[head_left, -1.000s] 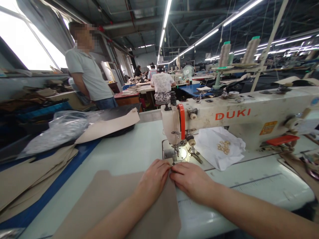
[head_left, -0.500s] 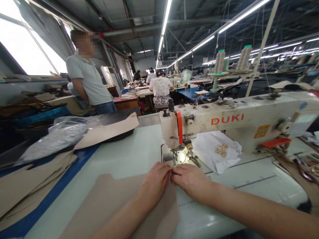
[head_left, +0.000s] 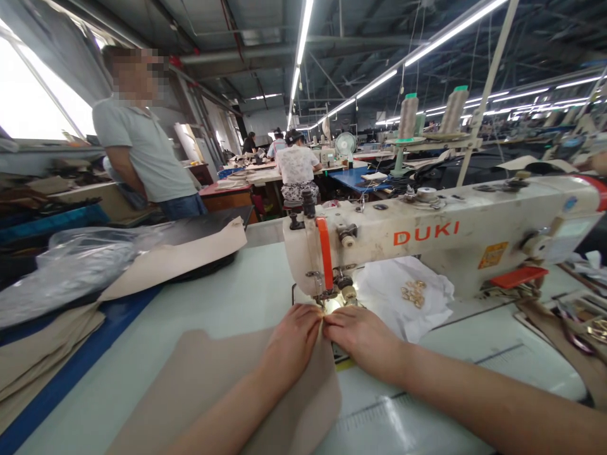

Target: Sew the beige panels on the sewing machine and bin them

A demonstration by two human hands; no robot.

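Observation:
A beige fabric panel lies on the pale table under my left arm, its upper right corner reaching the needle area of the sewing machine. My left hand is closed on the edge of the panel, fingers bent at that corner. My right hand meets it there, thumb and fingers pinched at the same edge just in front of the presser foot. Between the fingertips a small yellowish bit shows, too small to name. The fingers partly hide the needle plate.
Gold-coloured metal pieces lie on white paper beside the machine. At left are stacked beige pieces and a clear plastic bag. A person stands at back left; another sits ahead. Thread cones stand behind.
The view has shifted slightly, so the machine appears further left. Both hands stay together at the panel's edge and now sit closer to the presser foot, covering more of the needle plate.

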